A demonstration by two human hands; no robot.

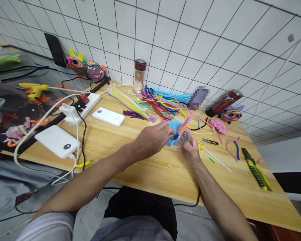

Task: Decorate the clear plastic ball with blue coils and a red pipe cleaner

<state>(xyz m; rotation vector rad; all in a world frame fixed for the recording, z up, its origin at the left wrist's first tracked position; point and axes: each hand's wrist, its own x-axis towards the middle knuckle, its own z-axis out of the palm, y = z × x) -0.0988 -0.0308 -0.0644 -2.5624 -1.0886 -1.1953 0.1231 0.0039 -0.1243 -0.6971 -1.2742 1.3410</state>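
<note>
A clear plastic craft piece (184, 137) with light blue, pink and orange pipe cleaners on it is above the wooden table. My right hand (190, 149) wraps round its right side. At its left side, the fingers of my left hand (154, 139) are pinched together by the blue part; what they hold, if anything, is hidden. Just behind lies a pile of coloured pipe cleaners (163, 103). Small black snips (210, 141) rest to the right of my right hand, near a white stick (218, 160) with a yellow end.
Pliers (254, 169) lie at the right. A glass bottle (139, 75) and a dark red flask (224, 103) stand or lean near the tiled wall. White power banks (108, 116), a power strip (86, 107), cables and a yellow glue gun (34, 90) are at the left.
</note>
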